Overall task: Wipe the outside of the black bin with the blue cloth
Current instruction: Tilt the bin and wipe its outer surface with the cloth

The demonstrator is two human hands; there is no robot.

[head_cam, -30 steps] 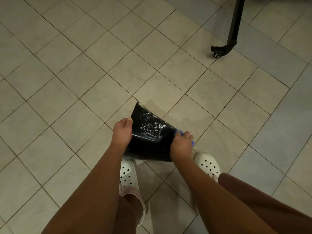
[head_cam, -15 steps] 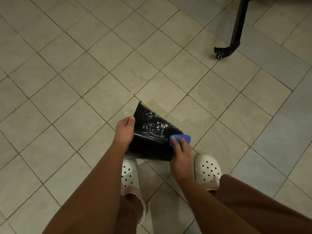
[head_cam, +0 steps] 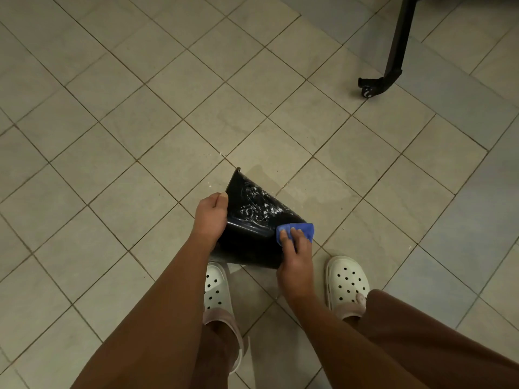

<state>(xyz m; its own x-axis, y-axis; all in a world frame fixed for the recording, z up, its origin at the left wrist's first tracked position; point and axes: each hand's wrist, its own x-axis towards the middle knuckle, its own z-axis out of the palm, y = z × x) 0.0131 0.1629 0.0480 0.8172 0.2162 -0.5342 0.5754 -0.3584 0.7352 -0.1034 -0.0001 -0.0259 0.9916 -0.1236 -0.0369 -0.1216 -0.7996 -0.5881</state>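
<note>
The black bin (head_cam: 252, 220) is held tipped over above the tiled floor, its glossy outside facing me with white soapy streaks on the upper part. My left hand (head_cam: 212, 214) grips its left edge. My right hand (head_cam: 295, 254) presses the folded blue cloth (head_cam: 297, 231) against the bin's right side, the fingers lying flat on the cloth.
Beige floor tiles (head_cam: 140, 122) spread all around. My feet in white clogs (head_cam: 216, 290) stand just below the bin. A black stand leg with a caster (head_cam: 370, 89) rests on the floor at the upper right.
My right hand slid the blue cloth from the bin's right edge onto its side; more of the cloth shows now. My left hand kept its hold.
</note>
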